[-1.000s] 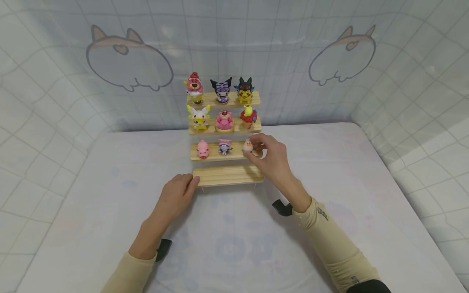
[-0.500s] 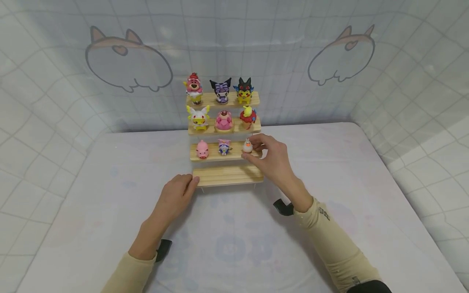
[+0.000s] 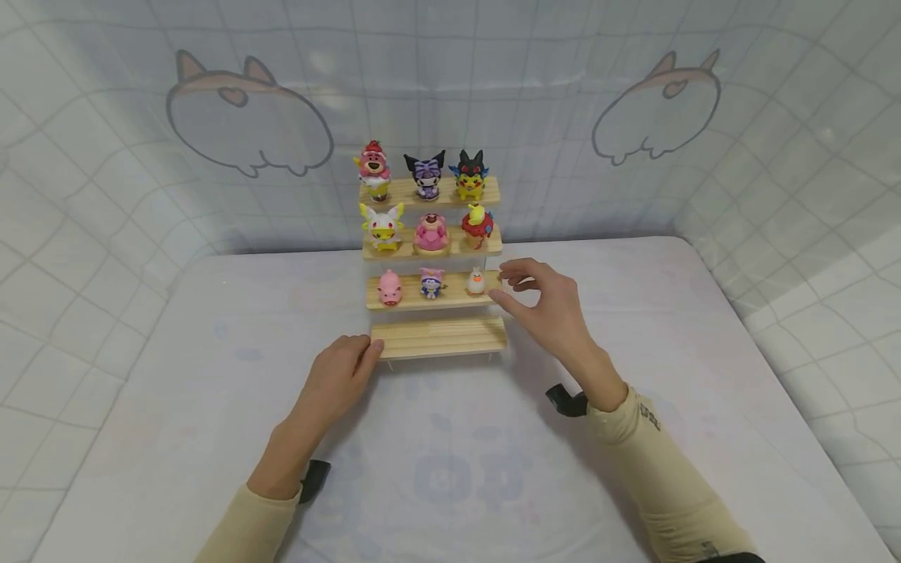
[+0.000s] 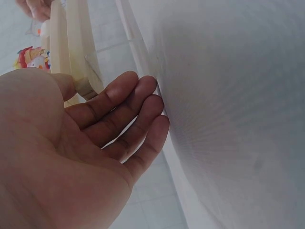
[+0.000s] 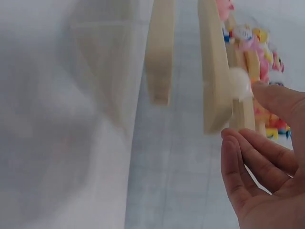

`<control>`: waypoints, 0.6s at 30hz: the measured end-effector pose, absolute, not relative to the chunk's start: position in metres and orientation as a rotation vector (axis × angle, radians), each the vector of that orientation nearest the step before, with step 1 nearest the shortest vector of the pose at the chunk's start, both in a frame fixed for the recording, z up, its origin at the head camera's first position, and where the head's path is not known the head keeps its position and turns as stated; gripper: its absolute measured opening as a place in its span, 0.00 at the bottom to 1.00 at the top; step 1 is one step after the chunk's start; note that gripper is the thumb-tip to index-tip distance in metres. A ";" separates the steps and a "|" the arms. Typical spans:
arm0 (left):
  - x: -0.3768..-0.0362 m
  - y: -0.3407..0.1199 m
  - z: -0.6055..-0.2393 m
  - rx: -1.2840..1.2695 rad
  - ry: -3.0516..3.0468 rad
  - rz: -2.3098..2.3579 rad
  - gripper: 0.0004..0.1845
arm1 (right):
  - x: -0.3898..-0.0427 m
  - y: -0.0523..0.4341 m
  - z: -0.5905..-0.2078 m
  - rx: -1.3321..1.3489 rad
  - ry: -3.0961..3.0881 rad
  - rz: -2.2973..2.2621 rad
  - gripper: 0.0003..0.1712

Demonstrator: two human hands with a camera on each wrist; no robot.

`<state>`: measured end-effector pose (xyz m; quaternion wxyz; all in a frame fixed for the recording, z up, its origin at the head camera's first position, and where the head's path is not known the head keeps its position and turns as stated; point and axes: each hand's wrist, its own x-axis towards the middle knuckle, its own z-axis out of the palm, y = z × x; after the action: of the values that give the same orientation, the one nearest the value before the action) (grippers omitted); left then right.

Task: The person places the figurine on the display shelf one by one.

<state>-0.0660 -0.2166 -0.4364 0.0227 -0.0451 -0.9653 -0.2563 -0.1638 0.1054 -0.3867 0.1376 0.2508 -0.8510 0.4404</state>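
Observation:
A tiered wooden display stand (image 3: 438, 338) holds small toy figures on its three upper steps. At the stand's lowest step, my left hand (image 3: 342, 366) pinches the left front corner, thumb on top and index finger against the board's end in the left wrist view. Just right of the third step hovers my right hand (image 3: 549, 309), thumb and fingers parted with nothing between them. Beside it a white duck figurine (image 3: 475, 281) stands upright, apart from the fingertips. On that same step are a pink pig figurine (image 3: 389, 288) and a purple-hooded figurine (image 3: 432, 283).
The top step carries a red-hatted bear figurine (image 3: 374, 170) and two dark-eared ones. Below them stand a white-and-yellow figurine (image 3: 383, 227), a pink bear (image 3: 431, 233) and a red-and-yellow figurine (image 3: 477, 226). A white cloth (image 3: 436, 469) covers the table; a patterned curtain (image 3: 450, 86) hangs behind.
My right hand has let go of the white duck figurine and drawn away to the right. The duck stays on the third step. My left hand has not moved.

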 end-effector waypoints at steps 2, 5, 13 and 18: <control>-0.066 -0.217 -0.436 -0.135 -2.989 -0.797 0.19 | -0.166 0.113 -0.388 0.700 -2.463 1.257 0.20; -0.067 -0.217 -0.436 -0.130 -2.987 -0.801 0.19 | -0.170 0.128 -0.391 0.645 -2.485 1.204 0.18; -0.066 -0.215 -0.439 -0.149 -2.982 -0.819 0.19 | -0.176 0.184 -0.409 0.496 -2.633 1.087 0.20; -0.065 -0.216 -0.437 -0.149 -2.983 -0.807 0.18 | -0.174 0.208 -0.421 0.475 -2.671 1.067 0.20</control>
<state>-0.0649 -0.2162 -0.4373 0.0237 -0.0483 -0.9639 -0.2608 -0.1739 0.2080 -0.4210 0.1127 0.1618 -0.9104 0.3637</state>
